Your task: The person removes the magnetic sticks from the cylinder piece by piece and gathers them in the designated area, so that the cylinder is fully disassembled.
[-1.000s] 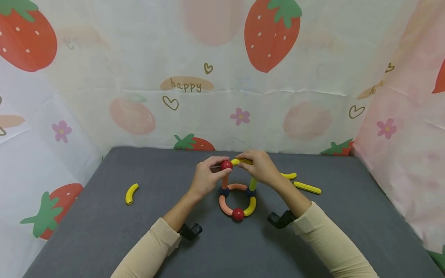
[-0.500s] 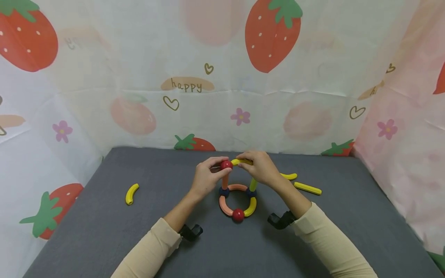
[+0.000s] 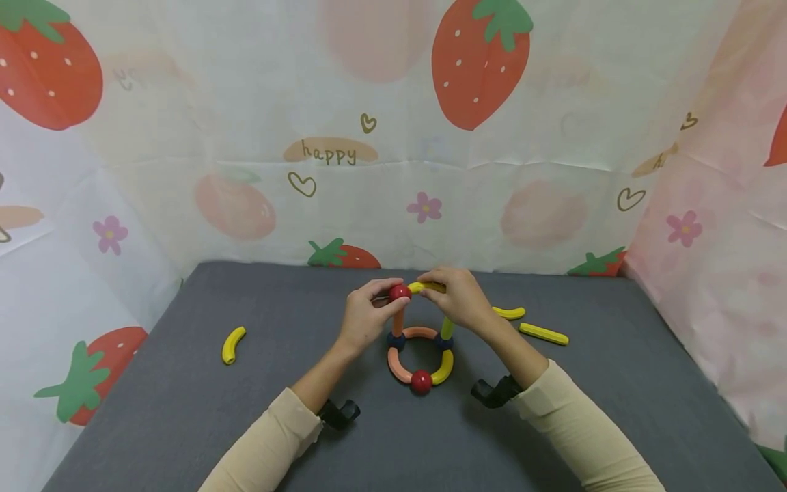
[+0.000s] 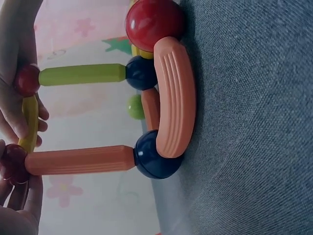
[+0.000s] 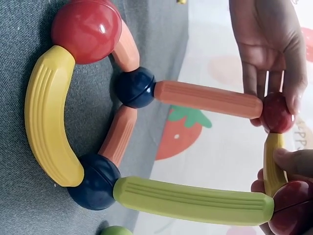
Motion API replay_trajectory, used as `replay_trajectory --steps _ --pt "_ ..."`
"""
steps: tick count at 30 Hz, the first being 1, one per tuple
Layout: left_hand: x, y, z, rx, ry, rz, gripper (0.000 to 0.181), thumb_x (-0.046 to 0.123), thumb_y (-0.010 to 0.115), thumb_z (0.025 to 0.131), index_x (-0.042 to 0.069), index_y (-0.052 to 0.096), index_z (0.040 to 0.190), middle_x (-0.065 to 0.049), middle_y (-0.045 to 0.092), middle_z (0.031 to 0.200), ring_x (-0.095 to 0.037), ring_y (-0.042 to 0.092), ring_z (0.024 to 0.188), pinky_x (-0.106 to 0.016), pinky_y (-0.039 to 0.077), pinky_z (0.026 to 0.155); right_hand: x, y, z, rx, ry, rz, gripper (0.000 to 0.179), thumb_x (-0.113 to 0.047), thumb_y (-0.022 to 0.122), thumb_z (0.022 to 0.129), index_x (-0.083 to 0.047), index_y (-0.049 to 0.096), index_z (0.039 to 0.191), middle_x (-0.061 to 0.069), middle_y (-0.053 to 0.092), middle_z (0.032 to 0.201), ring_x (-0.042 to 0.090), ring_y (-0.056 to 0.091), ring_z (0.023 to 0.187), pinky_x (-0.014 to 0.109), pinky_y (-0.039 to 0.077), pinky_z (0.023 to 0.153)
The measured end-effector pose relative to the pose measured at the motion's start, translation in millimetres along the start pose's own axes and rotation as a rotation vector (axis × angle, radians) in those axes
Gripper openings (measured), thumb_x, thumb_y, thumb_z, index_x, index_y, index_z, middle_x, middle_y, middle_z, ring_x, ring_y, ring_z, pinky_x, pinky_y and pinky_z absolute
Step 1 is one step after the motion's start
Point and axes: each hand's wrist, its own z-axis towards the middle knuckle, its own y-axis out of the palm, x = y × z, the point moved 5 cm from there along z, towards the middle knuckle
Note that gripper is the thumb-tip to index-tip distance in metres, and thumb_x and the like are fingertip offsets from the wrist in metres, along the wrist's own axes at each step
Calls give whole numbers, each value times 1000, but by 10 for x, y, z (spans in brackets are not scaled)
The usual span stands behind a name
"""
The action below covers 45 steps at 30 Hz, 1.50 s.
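A ring of curved magnetic pieces lies on the table, joined by a front red ball (image 3: 421, 382) and two navy balls (image 5: 134, 87). From the navy balls rise an orange stick (image 4: 80, 160) and a lime-green stick (image 5: 195, 200). Each upright is topped by a red ball. My left hand (image 3: 359, 318) grips the red ball (image 3: 399, 292) over the orange stick. My right hand (image 3: 460, 295) pinches a curved yellow stick (image 5: 273, 161), which spans between the two upper red balls. The second upper red ball (image 4: 27, 80) sits against the right hand, hidden by it in the head view.
A curved yellow stick (image 3: 233, 344) lies on the left of the grey table (image 3: 154, 410). Another curved yellow piece (image 3: 510, 313) and a straight yellow stick (image 3: 544, 334) lie at right. Behind the structure is a lime-green ball (image 4: 136, 106). Strawberry-print cloth (image 3: 246, 102) hangs around the back and sides.
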Motion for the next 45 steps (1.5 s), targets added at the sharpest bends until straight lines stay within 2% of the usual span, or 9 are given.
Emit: replay_trajectory --steps 5,8,15,19,24,32,38,42,45 --pt "19 -3 -1 -18 5 11 33 5 69 89 -7 64 119 -25 64 116 -37 65 107 -43 54 91 -6 -8 4 -18 15 3 22 -11 71 89 -3 73 109 12 72 105 25 66 89 37 57 78" --pt "7 -2 3 -35 -1 16 34 5 69 89 -7 63 120 -25 64 117 -37 65 107 -42 54 92 -11 -25 20 -69 30 13 25 -15 69 90 -3 72 112 12 71 109 26 66 92 39 57 81" --pt "-369 77 105 -40 -20 -13 37 11 70 89 -2 64 123 -22 63 121 -33 64 110 -42 53 94 15 -68 163 -299 93 65 29 -23 61 97 -5 70 117 12 72 111 25 66 96 39 55 84" --pt "-386 68 104 -31 -6 -21 36 14 72 89 2 66 123 -19 64 119 -30 66 108 -40 55 92 29 -86 253 -373 101 69 25 -21 63 96 -5 73 111 11 73 105 22 65 88 34 54 78" --pt "-365 60 99 -22 16 -17 35 15 72 88 3 68 121 -17 65 116 -29 67 105 -37 56 89 54 -79 297 -379 117 63 23 -22 65 94 -5 75 106 11 74 101 20 64 84 32 53 74" --pt "-362 52 93 -13 20 -20 34 14 73 88 3 68 120 -18 65 115 -29 67 105 -35 56 88 140 -86 299 -310 146 58 21 -24 68 92 -7 76 102 9 73 97 20 63 85 32 52 73" --pt "-382 53 103 -8 6 -29 36 14 73 88 3 67 121 -18 65 116 -30 66 107 -39 55 90 147 -76 303 -323 131 75 24 -24 68 92 -6 74 108 10 74 102 21 66 89 36 55 79" --pt "-377 61 104 -7 -12 -19 37 11 72 88 -1 65 122 -22 64 117 -33 65 109 -42 54 92 168 -64 296 -342 147 96 25 -19 67 93 -4 71 112 12 73 104 22 67 88 35 56 78" --pt "-275 40 84 -15 -23 -8 36 8 70 89 -4 64 122 -24 63 117 -35 65 109 -42 54 92 184 -62 285 -352 161 114 24 -15 66 93 -3 70 113 13 72 103 22 67 86 34 56 76"
